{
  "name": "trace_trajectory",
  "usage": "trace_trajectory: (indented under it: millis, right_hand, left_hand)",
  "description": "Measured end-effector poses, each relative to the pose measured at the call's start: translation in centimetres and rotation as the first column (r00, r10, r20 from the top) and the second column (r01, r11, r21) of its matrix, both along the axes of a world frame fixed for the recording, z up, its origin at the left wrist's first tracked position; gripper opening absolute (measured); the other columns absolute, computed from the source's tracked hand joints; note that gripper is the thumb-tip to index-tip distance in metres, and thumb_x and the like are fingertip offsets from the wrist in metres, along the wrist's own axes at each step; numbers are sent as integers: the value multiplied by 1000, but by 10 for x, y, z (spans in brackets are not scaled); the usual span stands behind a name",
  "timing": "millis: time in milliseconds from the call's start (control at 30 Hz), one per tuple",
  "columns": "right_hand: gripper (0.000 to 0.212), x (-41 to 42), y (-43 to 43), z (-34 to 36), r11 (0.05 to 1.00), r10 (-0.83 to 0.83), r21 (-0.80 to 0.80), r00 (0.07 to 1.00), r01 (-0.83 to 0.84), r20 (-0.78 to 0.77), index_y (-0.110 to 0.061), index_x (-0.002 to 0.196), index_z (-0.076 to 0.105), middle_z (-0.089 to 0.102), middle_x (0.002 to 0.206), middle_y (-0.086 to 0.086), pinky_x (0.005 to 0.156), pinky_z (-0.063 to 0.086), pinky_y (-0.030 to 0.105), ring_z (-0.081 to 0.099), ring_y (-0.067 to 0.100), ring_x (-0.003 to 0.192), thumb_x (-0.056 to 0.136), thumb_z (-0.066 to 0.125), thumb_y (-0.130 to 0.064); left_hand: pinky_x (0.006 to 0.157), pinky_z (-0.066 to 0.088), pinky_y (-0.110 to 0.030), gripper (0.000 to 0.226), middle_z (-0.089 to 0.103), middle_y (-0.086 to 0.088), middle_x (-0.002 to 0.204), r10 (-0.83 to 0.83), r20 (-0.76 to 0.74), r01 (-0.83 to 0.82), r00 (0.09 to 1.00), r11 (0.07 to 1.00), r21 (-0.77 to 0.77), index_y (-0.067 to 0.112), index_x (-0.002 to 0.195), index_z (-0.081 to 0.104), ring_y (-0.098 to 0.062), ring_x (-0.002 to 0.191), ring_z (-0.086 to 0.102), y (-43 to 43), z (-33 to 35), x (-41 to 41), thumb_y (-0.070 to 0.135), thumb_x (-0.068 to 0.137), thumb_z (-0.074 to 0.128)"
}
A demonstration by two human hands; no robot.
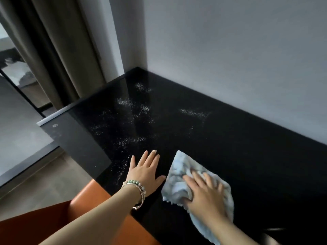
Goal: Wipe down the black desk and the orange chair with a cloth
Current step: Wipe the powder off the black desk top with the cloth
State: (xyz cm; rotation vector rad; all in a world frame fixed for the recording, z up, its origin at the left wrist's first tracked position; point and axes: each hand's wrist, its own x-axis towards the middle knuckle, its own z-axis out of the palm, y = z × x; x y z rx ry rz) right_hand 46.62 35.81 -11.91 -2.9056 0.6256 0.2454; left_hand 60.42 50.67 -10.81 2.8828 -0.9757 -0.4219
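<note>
Your left forearm crossed the orange chair (85,200) at the lower left of the frame, a beaded bracelet (137,188) on the wrist. Your left hand (145,171) lay flat on the black bench (230,138) near its front edge, fingers straight and spread, holding nothing. Just to its right, your right hand (205,193) pressed palm-down on a pale blue cloth (178,175), fingers extended over it rather than closed round it (the fabric bunched up a little at the fingertips). That cloth lay spread on the bench in the lower centre of the frame, one corner pointing up and away from you. White specks (134,106) were scattered across the bench above your left hand, toward the far corner. A grey wall (230,50) ran along the bench's back edge, and a curtain (58,50) hung at the upper left.
</note>
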Motion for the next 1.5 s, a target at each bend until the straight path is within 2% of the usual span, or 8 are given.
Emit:
trace_trajectory:
  millis: [300,567,833,1000,1133,1333,1433,1500]
  right_hand:
    - [53,36,-137,10,829,-559,36,825,558,86,-43,129,37,40,140,-11,100,29,53,29,21,128,81,19,-57]
    - [54,11,-105,-1,990,100,-122,963,-71,252,-41,106,63,61,118,-11,84,43,49,56,21,112,56,78,-53]
    - [53,57,-195,30,772,-634,76,759,631,144,-52,128,31,48,128,-2,98,33,50,41,26,120,81,17,-72]
    - [50,71,-135,20,990,-141,44,986,137,92,-51,130,33,42,134,-16,102,20,45,29,18,127,82,44,-51]
    - [37,55,-110,23,932,327,20,866,-361,379,-37,103,64,66,97,-14,81,41,45,59,17,97,67,60,-44]
    - [58,57,-193,34,829,-559,105,816,549,144,-43,131,32,52,118,14,93,38,51,50,36,108,77,50,-55]
    - [60,68,-179,30,736,-414,647,888,199,198,-17,124,33,45,108,28,83,31,54,43,40,104,71,34,-44]
    - [51,69,-154,16,939,-274,245,954,240,117,-34,127,37,51,124,3,92,30,52,39,28,118,77,40,-46]
  left_hand:
    - [111,-13,-50,88,-20,10,154,-74,36,73,997,997,23,26,147,-7,-16,141,-19,-30,-6,16,68,83,34]
    - [107,-20,-44,87,-10,9,156,-65,-6,65,998,995,72,26,148,-4,-12,142,-13,-50,-15,0,69,83,34]
    - [113,-11,-44,86,3,8,157,-119,-28,121,993,982,144,26,148,10,-13,144,5,-55,-6,14,72,80,34]
    - [115,-4,-41,83,6,10,156,-96,-24,98,995,988,121,28,147,14,-12,144,8,-56,-8,15,70,80,38]
    - [115,-2,-40,78,8,11,156,-92,-13,93,996,991,94,30,147,16,-11,143,10,-57,-8,15,67,82,37]
    - [115,-2,-39,74,5,10,156,-103,-23,105,994,990,91,28,147,13,-12,144,7,-55,-7,14,63,86,36]
    - [116,-2,-40,74,5,10,156,-113,-35,116,993,989,94,28,147,13,-12,144,8,-55,-6,14,62,86,36]
    - [116,-1,-40,71,5,11,156,-119,-45,122,992,988,90,29,147,14,-11,143,9,-53,-6,16,60,87,36]
